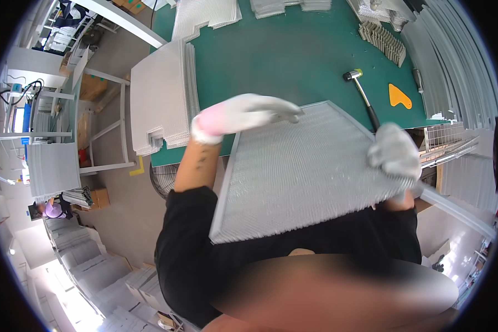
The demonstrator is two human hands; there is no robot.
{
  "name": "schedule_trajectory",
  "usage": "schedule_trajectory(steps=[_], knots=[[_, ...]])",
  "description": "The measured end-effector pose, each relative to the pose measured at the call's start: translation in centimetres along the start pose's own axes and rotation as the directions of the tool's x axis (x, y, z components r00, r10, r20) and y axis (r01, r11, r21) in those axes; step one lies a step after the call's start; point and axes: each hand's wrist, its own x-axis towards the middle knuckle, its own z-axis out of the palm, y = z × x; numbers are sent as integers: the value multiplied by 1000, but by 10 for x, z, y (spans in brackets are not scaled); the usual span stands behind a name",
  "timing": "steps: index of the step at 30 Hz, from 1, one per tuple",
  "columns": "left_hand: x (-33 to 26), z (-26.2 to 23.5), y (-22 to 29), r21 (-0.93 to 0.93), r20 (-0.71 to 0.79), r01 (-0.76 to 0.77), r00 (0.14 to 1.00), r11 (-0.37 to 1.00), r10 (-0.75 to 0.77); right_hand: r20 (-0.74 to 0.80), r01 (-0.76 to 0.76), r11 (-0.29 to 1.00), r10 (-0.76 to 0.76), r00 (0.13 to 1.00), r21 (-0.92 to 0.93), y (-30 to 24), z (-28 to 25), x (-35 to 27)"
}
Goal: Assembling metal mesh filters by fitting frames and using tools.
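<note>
From the head, a grey framed panel (299, 177) with a finely ribbed face slants before the black top (188, 227), overlapping the green table's (265, 61) near edge; taking the panel as the dial's centre, the white-gloved left hand (243, 115) is at 11 o'clock, fingers stretched; the right hand (394, 152), gloved and blurred, meets its 2 o'clock edge; the hands are well apart, and whether either grips I cannot tell; a hammer (365, 98) lies at 1 o'clock, a flat orange piece (398, 96) at 2, stacked pale panels (157, 94) at 10; dark marks (201, 157) on the left forearm are too small to read.
</note>
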Motion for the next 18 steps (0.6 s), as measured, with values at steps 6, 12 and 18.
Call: schedule_trajectory(steps=[6, 12, 18], knots=[[-52, 36, 50, 488, -690, -415, 355, 768, 631, -577, -654, 752, 571, 584, 83, 47, 1, 36], [-37, 41, 54, 547, -762, -374, 149, 749, 630, -626, -646, 752, 568, 534, 132, 56, 13, 23], [-31, 46, 48, 715, -511, -428, 219, 552, 831, -478, -260, 939, 339, 810, 225, 50, 12, 24]])
